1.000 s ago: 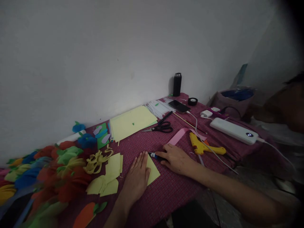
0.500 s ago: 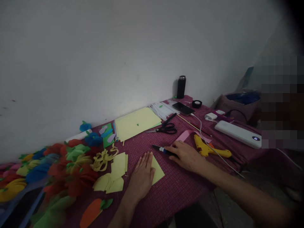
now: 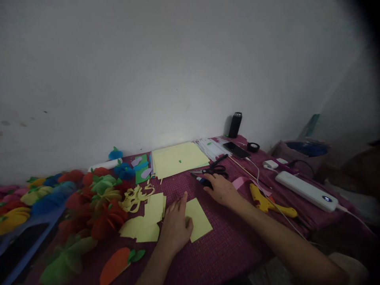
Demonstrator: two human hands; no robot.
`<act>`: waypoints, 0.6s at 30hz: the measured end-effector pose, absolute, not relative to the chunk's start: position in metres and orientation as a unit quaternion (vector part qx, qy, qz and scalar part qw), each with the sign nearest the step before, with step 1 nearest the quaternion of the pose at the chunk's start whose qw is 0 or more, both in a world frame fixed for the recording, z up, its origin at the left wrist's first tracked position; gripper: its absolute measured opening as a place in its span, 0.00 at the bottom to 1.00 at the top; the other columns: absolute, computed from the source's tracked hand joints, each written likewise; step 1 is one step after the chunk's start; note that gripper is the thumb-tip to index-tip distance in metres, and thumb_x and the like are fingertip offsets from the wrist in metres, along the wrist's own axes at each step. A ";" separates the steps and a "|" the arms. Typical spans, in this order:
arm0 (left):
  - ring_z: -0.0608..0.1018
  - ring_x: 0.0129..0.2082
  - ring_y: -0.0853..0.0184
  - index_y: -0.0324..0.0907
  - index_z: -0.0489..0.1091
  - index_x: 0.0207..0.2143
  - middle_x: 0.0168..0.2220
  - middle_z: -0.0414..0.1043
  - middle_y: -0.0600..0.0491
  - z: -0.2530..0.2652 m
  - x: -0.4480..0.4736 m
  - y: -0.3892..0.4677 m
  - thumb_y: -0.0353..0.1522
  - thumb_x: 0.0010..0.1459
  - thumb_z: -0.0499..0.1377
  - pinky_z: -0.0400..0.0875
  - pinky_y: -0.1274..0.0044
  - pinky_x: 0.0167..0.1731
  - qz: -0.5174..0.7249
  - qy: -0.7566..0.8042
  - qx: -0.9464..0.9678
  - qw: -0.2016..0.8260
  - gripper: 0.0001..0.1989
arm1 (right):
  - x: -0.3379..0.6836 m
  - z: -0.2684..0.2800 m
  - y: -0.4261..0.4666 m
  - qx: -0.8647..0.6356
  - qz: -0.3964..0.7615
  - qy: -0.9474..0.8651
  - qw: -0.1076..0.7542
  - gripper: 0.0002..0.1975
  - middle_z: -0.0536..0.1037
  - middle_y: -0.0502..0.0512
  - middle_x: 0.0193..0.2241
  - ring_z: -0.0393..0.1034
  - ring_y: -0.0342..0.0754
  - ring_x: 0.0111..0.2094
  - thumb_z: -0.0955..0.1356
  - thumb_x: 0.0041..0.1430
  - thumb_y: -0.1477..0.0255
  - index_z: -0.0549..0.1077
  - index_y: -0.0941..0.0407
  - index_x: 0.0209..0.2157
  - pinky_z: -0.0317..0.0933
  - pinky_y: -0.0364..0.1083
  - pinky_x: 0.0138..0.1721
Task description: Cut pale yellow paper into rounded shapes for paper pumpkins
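Pale yellow paper square (image 3: 202,221): left hand (image 3: 176,227) at its edge, right hand (image 3: 221,190) beyond

Square lies flat on the checked tablecloth (image 3: 230,233), slanted, one corner pointing away from the wearer. Directly right of the left hand's fingers; that hand overlaps its left margin and is clearly the nearer of the two. Right hand sits past the far corner, off to the right, apart from the paper. Long axis uncertain: roughly square, left side partly covered.

Left hand: index extended, thumb standing out, nothing pinched; palm low over the cloth. Whether it presses on the paper, cannot tell.

Right hand: fingers bent over a slim dark-and-blue tool (image 3: 204,182), perhaps a craft knife, tip pointing left and away. Gripped or merely covered, cannot tell. Black-handled scissors (image 3: 218,169) just beyond these fingers.

Left of the left hand: cut yellow pieces (image 3: 147,223), then curled offcuts (image 3: 135,198). Yellow glue gun (image 3: 261,200) right of the right hand.

Against the frame half a second ago: left hand has shifted left off the square, uncovering more of it, fingers less tightly together. Right hand and tool are farther out, nearer the scissors. View has swung slightly too.
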State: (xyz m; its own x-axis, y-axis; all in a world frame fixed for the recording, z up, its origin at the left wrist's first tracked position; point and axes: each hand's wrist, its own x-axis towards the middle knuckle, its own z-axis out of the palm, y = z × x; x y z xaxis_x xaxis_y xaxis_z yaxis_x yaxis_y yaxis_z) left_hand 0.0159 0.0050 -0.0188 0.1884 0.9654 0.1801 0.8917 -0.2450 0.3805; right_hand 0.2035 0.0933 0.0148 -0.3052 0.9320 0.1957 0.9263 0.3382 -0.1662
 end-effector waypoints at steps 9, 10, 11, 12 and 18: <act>0.63 0.47 0.59 0.42 0.44 0.58 0.47 0.63 0.47 -0.012 0.017 -0.001 0.30 0.49 0.49 0.54 0.70 0.47 0.187 0.589 0.779 0.107 0.33 | 0.214 0.004 0.133 -0.645 -0.030 -0.756 0.102 0.19 0.68 0.66 0.39 0.65 0.57 0.39 0.62 0.54 0.66 0.62 0.61 0.46 0.57 0.50 0.35; 0.63 0.47 0.59 0.42 0.44 0.58 0.47 0.63 0.47 -0.012 0.017 -0.001 0.30 0.49 0.49 0.54 0.70 0.47 0.190 0.588 0.779 0.109 0.32 | 0.213 0.004 0.132 -0.643 -0.033 -0.758 0.103 0.19 0.68 0.67 0.40 0.64 0.58 0.41 0.62 0.54 0.66 0.62 0.61 0.45 0.57 0.51 0.36; 0.64 0.47 0.60 0.42 0.44 0.58 0.46 0.64 0.48 -0.012 0.018 -0.001 0.29 0.49 0.48 0.55 0.70 0.47 0.194 0.588 0.777 0.111 0.32 | 0.212 0.006 0.130 -0.636 -0.035 -0.763 0.105 0.19 0.67 0.68 0.40 0.62 0.59 0.42 0.62 0.54 0.67 0.62 0.62 0.45 0.56 0.52 0.37; 0.64 0.47 0.60 0.42 0.44 0.58 0.46 0.64 0.48 -0.013 0.018 -0.001 0.29 0.49 0.48 0.55 0.70 0.47 0.199 0.590 0.774 0.116 0.33 | 0.209 0.007 0.127 -0.626 -0.035 -0.772 0.106 0.19 0.67 0.69 0.41 0.61 0.59 0.44 0.62 0.55 0.67 0.62 0.62 0.46 0.55 0.53 0.38; 0.63 0.48 0.65 0.42 0.43 0.58 0.50 0.61 0.48 -0.022 0.019 0.002 0.22 0.49 0.44 0.57 0.74 0.48 0.247 0.607 0.743 0.136 0.32 | 0.186 0.015 0.092 -0.450 0.079 -0.886 0.082 0.15 0.70 0.54 0.38 0.63 0.46 0.41 0.63 0.54 0.66 0.66 0.53 0.44 0.54 0.43 0.42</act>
State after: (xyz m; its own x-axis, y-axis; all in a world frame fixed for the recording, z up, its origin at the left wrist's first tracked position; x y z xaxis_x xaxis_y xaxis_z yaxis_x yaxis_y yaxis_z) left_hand 0.0187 0.0021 -0.0220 0.1402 0.9694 0.2014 0.8349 -0.2251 0.5023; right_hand 0.1865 0.0919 0.0152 -0.5818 0.8100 0.0738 0.7842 0.5827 -0.2132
